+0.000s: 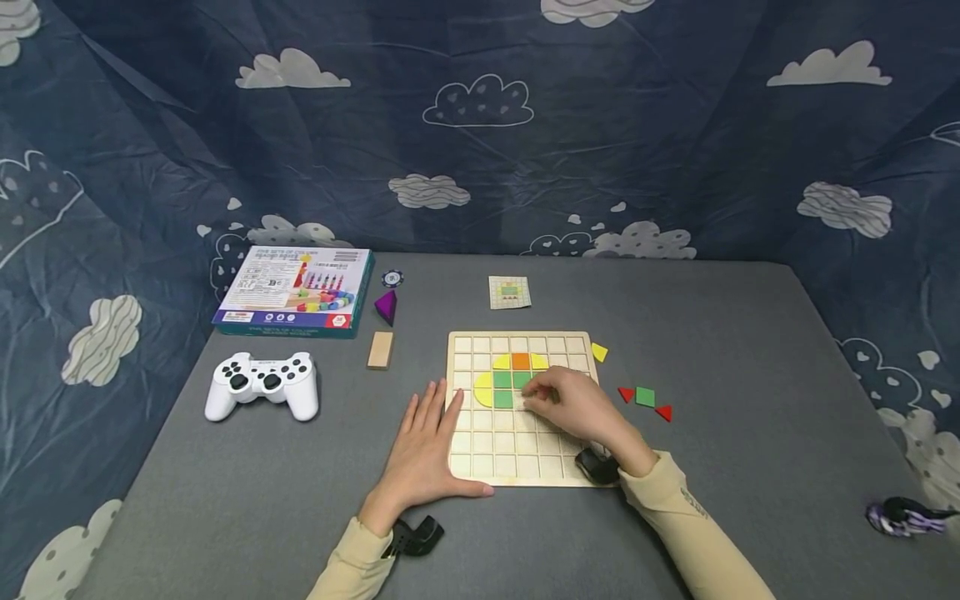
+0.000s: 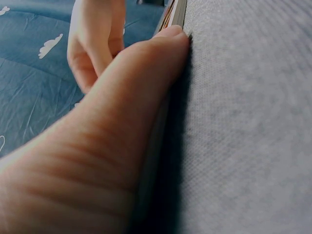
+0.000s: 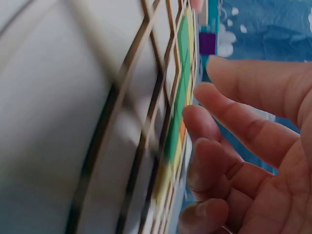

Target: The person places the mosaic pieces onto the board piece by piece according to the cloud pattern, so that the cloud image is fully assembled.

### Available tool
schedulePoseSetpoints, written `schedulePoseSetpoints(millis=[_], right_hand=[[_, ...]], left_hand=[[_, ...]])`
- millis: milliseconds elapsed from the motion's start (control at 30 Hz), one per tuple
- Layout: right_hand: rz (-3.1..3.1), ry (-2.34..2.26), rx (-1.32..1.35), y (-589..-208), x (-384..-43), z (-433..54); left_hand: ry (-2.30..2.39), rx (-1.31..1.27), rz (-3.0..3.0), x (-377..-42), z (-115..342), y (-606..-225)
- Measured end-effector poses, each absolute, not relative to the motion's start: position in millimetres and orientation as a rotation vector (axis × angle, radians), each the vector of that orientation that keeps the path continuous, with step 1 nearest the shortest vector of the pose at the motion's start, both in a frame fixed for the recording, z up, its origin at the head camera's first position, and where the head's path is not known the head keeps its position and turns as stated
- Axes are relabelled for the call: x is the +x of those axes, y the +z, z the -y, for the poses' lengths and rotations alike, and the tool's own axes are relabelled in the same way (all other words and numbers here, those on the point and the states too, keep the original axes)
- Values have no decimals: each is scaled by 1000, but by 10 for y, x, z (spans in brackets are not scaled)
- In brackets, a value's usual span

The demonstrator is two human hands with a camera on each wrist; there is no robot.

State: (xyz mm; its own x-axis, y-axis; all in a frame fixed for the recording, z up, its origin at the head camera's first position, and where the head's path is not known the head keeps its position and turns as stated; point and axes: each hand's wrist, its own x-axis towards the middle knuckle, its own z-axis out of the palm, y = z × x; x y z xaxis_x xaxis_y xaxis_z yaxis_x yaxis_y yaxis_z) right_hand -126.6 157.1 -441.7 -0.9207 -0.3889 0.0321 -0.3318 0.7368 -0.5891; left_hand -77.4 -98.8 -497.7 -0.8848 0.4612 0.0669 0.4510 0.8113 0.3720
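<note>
A wooden grid board (image 1: 472, 467) lies on the table, with green squares (image 1: 502, 379), an orange square (image 1: 521, 361) and yellow rounded pieces (image 1: 482, 390) set in its cells. My left hand (image 1: 423, 454) rests at the board's left side with fingers spread; its thumb (image 2: 161, 53) lies along the front edge. Above the board, beside the green squares, is my right hand (image 1: 566, 404), its fingers bent. In the right wrist view, the thumb and index finger of that hand (image 3: 243, 161) are apart, and no piece shows between them.
Right of the board lie a yellow piece (image 1: 599, 352), a green square (image 1: 645, 397) and red triangles (image 1: 664, 412). A pattern card (image 1: 509, 292) is behind it. To the left are a wooden block (image 1: 380, 350), purple piece (image 1: 386, 307), chip (image 1: 392, 278), game controller (image 1: 262, 386) and box (image 1: 292, 292).
</note>
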Motion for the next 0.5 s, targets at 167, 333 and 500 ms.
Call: schedulePoseSetpoints(millis=[167,333,500], right_hand=[[-2925,-962,-457,-4381,-1172,-1931],[-2987,-888,-302,-4326,-1066,-2250],[-2999,-812,-192,-4314,-929,-2476]], left_hand=[[616,751,-2969,-775,983,-4986],[620,756,-2982,-778,986,-4986],[623,756,-2973,-778,988,-4987]])
